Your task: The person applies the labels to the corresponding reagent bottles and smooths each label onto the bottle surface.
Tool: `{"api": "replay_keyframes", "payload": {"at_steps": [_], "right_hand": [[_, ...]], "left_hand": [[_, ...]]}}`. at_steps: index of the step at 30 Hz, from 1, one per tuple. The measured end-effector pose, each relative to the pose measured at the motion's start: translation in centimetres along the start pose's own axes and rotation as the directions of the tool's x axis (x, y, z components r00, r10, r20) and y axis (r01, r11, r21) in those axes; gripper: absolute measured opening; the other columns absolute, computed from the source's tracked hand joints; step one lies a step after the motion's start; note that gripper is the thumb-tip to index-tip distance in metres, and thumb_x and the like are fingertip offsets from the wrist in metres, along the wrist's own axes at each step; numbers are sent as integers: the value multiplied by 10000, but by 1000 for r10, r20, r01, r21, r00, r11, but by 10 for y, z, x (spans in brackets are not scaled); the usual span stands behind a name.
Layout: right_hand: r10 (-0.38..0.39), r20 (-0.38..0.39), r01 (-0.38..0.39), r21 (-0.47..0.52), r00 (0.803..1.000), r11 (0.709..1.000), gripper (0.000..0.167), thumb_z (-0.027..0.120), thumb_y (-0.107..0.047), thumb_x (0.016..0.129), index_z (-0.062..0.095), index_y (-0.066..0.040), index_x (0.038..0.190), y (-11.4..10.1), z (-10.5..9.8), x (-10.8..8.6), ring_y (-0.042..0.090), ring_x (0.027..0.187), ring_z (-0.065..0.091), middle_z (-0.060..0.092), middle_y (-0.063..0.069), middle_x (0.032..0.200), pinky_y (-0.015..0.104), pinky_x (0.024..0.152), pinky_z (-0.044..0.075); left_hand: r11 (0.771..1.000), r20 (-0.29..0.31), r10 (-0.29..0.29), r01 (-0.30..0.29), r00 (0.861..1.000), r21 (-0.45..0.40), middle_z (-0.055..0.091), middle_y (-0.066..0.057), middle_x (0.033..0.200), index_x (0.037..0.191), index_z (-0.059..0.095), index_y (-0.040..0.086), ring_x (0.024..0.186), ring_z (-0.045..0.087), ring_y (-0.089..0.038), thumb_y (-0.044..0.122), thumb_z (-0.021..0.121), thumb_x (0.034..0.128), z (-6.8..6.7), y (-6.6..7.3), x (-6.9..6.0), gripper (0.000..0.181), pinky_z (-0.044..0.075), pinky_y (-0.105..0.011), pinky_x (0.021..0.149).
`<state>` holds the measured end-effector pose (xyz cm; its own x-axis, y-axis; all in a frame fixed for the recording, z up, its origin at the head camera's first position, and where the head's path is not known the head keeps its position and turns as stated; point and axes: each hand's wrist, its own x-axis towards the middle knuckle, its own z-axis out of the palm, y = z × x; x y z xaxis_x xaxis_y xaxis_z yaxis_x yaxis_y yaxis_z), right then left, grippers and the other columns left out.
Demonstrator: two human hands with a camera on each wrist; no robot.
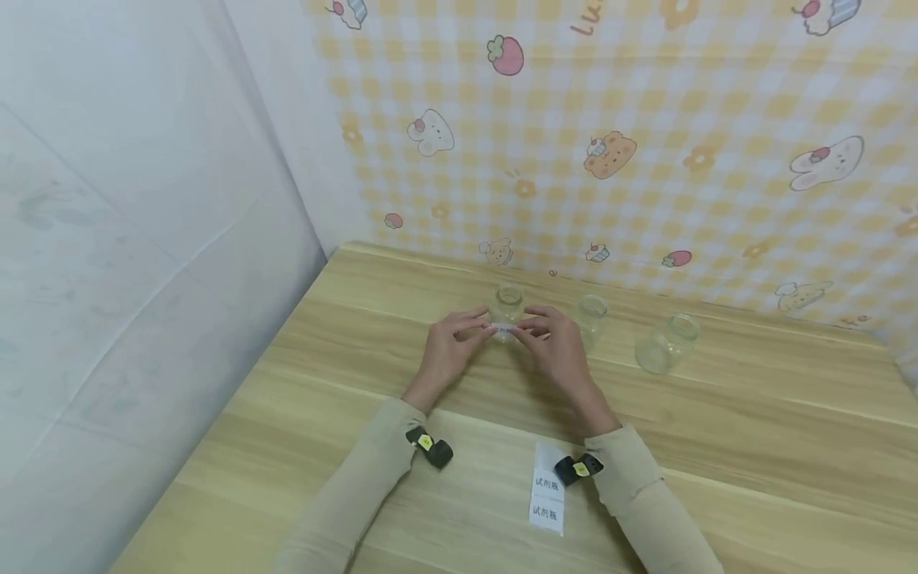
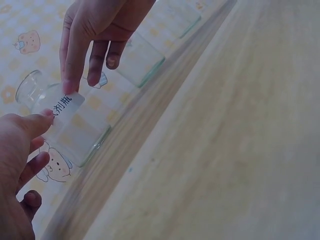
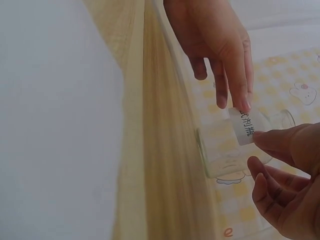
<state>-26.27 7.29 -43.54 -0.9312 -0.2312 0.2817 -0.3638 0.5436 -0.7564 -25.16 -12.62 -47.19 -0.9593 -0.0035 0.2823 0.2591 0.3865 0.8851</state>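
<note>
A small white label with dark printed characters (image 1: 503,328) lies across the front of an upright clear glass bottle (image 1: 509,296). My left hand (image 1: 450,344) pinches the label's left end between thumb and forefinger, its other fingers loosely bent. On the opposite end, the thumb and forefinger of my right hand (image 1: 558,349) hold the label. Both thumbs lie on the printed face in the left wrist view, over the bottle (image 2: 75,135). Whether the label's back touches the glass, I cannot tell.
Two more clear glass bottles stand to the right, one (image 1: 593,311) partly behind my right hand, another (image 1: 667,344) farther along. A strip with printed labels (image 1: 547,510) lies on the wooden table (image 1: 287,446) near my right wrist. A checkered cloth (image 1: 645,96) hangs behind.
</note>
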Motion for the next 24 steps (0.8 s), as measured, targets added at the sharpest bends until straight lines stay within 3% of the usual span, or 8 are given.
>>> {"api": "replay_keyframes", "payload": {"at_steps": [17,24], "right_hand": [[-14,-16,13,-14,1000,1000,183,786,-134,934,786,46,963,0,1,-1,335,906,727,676,198,1286,471,757,609],[-8,-10,8,-9,1000,1000,186,787,-137,934,784,46,967,-2,1,-2,328,900,728,689,199,1260,469,751,609]], "left_hand": [[998,-32,57,-57,998,6,708,-24,1305,993,818,104,1221,645,-262,271,783,940,3,1,0,179,505,-467,1053],[998,-55,56,-55,997,19,718,-13,1283,963,817,121,1190,655,-256,271,796,927,4,2,-1,155,490,-471,1057]]}}
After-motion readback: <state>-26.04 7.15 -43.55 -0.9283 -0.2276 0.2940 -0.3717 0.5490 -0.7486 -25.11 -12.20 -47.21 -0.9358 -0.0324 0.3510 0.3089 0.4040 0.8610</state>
